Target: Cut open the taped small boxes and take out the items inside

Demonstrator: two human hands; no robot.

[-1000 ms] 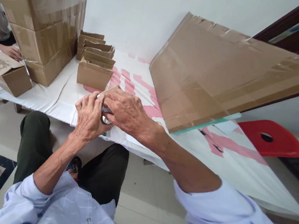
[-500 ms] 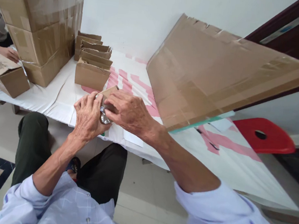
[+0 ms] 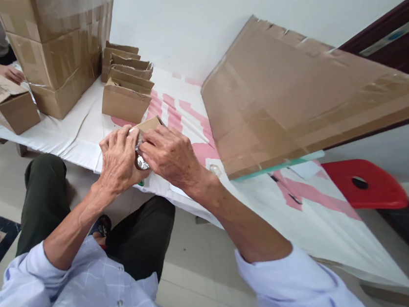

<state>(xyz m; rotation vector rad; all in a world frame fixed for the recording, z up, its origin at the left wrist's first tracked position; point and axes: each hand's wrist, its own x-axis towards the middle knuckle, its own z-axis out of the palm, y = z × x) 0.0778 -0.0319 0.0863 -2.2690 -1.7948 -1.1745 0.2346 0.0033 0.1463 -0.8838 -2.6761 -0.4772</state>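
Note:
Between my hands, at the table's front edge, is a small cardboard box (image 3: 150, 123), partly covered by my fingers. My left hand (image 3: 117, 158) is closed around its left side, thumb stretched underneath. A shiny, crinkled silver item (image 3: 142, 162), like foil or clear film, shows at the near opening of the box. My right hand (image 3: 169, 157) has its fingers curled and pressed against this silver item from the right; its fingertips are partly hidden. Just beyond my hands stands a row of several small open cardboard boxes (image 3: 125, 106).
Tall stacked cartons (image 3: 65, 63) rise at the left, beside another person's hand (image 3: 12, 74) at a carton (image 3: 17, 112). A large cardboard sheet (image 3: 288, 99) leans at the right. A red stool (image 3: 381, 188) is beyond the white-covered table (image 3: 328, 236), where scissors (image 3: 294, 198) lie.
My right fingers have curled in closer and shifted slightly left on the silver item. My left hand keeps its hold on the small box, almost unmoved.

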